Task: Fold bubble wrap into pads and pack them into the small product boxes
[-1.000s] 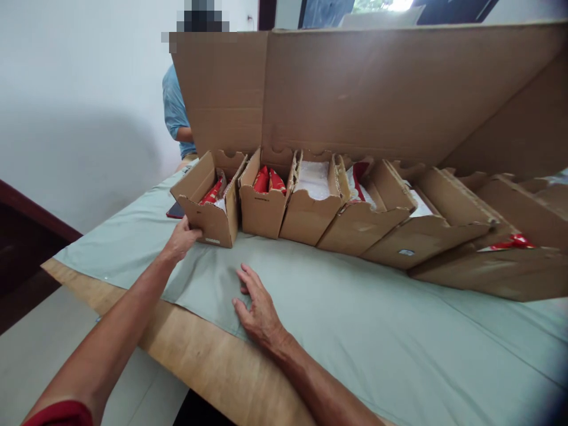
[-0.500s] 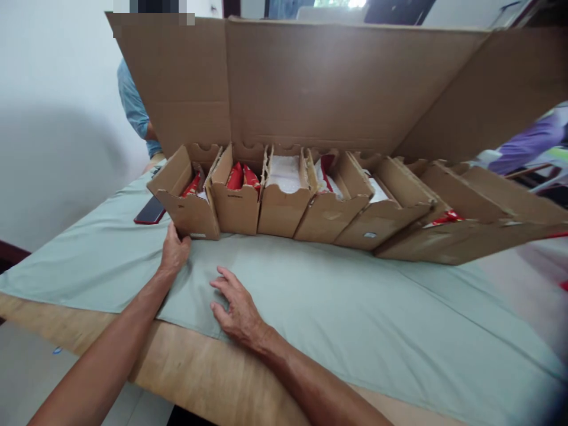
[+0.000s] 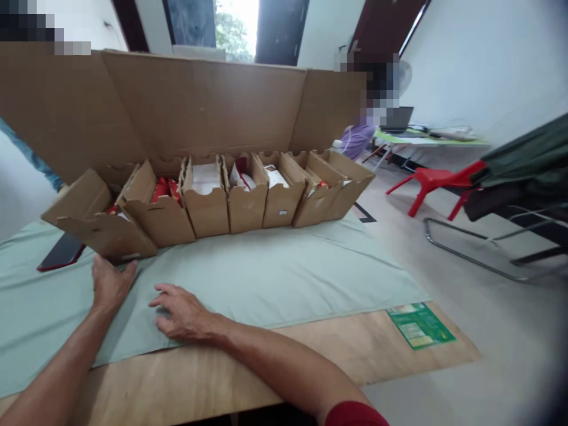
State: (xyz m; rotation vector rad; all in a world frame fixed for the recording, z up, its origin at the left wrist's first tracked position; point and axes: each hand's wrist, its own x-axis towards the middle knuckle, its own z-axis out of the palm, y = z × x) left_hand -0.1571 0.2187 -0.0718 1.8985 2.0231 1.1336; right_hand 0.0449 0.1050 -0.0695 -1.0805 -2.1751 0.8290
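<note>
A row of several cardboard bins point(image 3: 206, 213) stands side by side on a pale green cloth point(image 3: 266, 272). My left hand point(image 3: 110, 284) is at the lower front edge of the leftmost bin point(image 3: 104, 234), thumb and fingers apart; whether it touches the bin I cannot tell. To its right, my right hand point(image 3: 180, 313) hovers over or rests on the cloth, fingers spread and holding nothing. Red packets point(image 3: 163, 189) lie in the second bin, and a white bubble-wrap-like piece point(image 3: 206, 176) fills the third. A dark red and white item point(image 3: 242, 173) shows in the fourth.
A tall cardboard panel point(image 3: 208, 106) stands behind the bins. A dark phone-like slab point(image 3: 62, 251) lies at the left. On the bare wood edge point(image 3: 346, 340) lies a green packet point(image 3: 421, 325). A person in purple point(image 3: 355, 141) is beyond, with a red stool point(image 3: 426, 183) farther right.
The view has swung to the right, bringing the stool, chair and green packet into sight. My left thumb has spread away from the fingers at the bin. My right hand stays spread over the cloth.
</note>
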